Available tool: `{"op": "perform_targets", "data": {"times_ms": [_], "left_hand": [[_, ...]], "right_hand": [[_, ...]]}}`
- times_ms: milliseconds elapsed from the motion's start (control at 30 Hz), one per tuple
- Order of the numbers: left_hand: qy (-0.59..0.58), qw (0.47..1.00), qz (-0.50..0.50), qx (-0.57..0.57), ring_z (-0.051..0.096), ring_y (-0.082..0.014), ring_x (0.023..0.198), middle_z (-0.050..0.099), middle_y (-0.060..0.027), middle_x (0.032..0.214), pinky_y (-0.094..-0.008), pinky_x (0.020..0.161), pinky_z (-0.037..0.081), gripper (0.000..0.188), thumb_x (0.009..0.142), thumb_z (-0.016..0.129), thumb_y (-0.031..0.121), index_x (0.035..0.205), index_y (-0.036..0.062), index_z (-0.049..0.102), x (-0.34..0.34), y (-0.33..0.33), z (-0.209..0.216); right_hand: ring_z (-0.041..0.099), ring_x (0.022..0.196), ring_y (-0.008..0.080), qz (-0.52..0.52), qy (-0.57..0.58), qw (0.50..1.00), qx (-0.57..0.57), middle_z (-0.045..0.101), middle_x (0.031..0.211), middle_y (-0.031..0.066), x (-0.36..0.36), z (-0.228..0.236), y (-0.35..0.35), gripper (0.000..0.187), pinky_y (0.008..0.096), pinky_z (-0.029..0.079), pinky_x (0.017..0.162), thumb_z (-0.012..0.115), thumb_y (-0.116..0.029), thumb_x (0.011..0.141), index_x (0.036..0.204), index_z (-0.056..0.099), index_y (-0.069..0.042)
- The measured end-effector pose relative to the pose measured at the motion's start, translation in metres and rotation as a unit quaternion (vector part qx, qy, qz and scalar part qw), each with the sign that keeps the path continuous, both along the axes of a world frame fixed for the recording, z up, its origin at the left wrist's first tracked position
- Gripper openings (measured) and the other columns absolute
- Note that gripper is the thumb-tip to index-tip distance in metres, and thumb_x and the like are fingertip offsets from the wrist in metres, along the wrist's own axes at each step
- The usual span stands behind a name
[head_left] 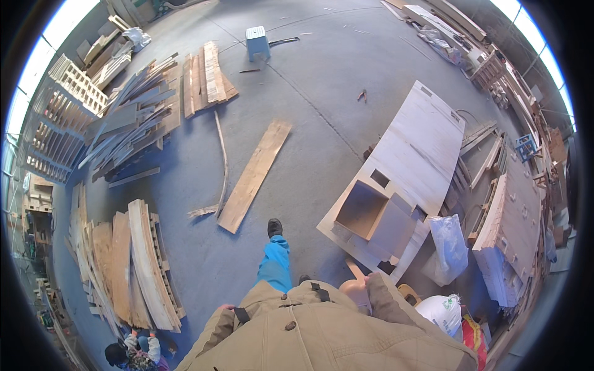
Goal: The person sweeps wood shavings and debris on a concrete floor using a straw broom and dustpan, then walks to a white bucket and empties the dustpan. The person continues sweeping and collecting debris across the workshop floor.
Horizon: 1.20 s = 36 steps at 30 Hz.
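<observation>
My left hand shows only as a sliver past the brown sleeve, low beside my body, and its fingers are hidden. On the other side, my right hand is mostly covered by its sleeve. A rounded tan thing lies right by it; I cannot make out what it is or whether the hand touches it. Beyond the right hand, an open cardboard box rests on a large pale panel with cut-out holes. One long wooden plank lies flat on the floor ahead of my extended foot.
A thin curved strip lies beside the plank. Stacked boards and piled slats take up the left. Farther off are a blue stool and pliers. Plastic wrapping and white sacks lie right. Another person crouches lower left.
</observation>
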State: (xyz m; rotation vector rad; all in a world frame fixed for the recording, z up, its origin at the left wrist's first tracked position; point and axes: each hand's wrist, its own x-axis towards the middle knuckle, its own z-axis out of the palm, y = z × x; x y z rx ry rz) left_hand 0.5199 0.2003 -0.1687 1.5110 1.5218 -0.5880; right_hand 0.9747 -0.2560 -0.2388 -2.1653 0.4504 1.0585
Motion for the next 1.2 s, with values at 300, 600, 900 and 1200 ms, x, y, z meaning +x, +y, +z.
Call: {"op": "perform_targets", "data": {"times_ms": [300, 600, 900, 1200], "left_hand": [[0.024, 0.986, -0.165, 0.012, 0.069, -0.0232, 0.094, 0.072, -0.0171, 0.102, -0.0381, 0.085, 0.054, 0.037, 0.087, 0.074, 0.023, 0.116, 0.0019, 0.068, 0.225, 0.201, -0.048], [-0.251, 0.967, 0.049, -0.013, 0.067, -0.0202, 0.083, 0.071, -0.0119, 0.094, -0.0346, 0.074, 0.054, 0.036, 0.091, 0.069, 0.020, 0.121, 0.0001, 0.062, 0.465, 0.400, -0.031], [-0.086, 0.994, -0.064, -0.015, 0.068, -0.0216, 0.080, 0.070, -0.0103, 0.095, -0.0373, 0.075, 0.057, 0.038, 0.092, 0.069, 0.022, 0.123, 0.0008, 0.062, 0.540, 0.459, -0.036], [-0.037, 0.982, -0.185, -0.013, 0.068, -0.0215, 0.085, 0.071, -0.0125, 0.098, -0.0369, 0.078, 0.055, 0.039, 0.090, 0.070, 0.025, 0.121, 0.0015, 0.065, 0.699, 0.503, -0.005]], "right_hand": [[0.065, 0.063, 0.0216, 0.016, 0.048, 0.997, -0.066, 0.066, 0.071, 0.0130, 0.029, 0.042, 0.051, 0.030, 0.0364, 0.052, 0.056, 0.070, -0.010, 0.084, 0.109, 0.063, 0.005], [0.069, 0.068, 0.0193, -0.006, -0.053, 0.999, -0.002, 0.071, 0.088, 0.0143, 0.210, 0.128, 0.254, 0.036, 0.0338, 0.055, 0.064, 0.070, -0.015, 0.086, 0.115, 0.063, 0.004], [0.071, 0.076, 0.0200, 0.053, 0.052, 0.995, -0.062, 0.072, 0.093, 0.0153, 0.350, 0.040, 0.323, 0.037, 0.0362, 0.057, 0.068, 0.073, -0.020, 0.084, 0.115, 0.067, 0.000], [0.071, 0.092, 0.0270, 0.009, -0.002, 1.000, -0.027, 0.073, 0.100, 0.0146, 0.638, 0.032, 0.438, 0.043, 0.0384, 0.056, 0.083, 0.077, -0.024, 0.078, 0.113, 0.068, -0.002]]}}
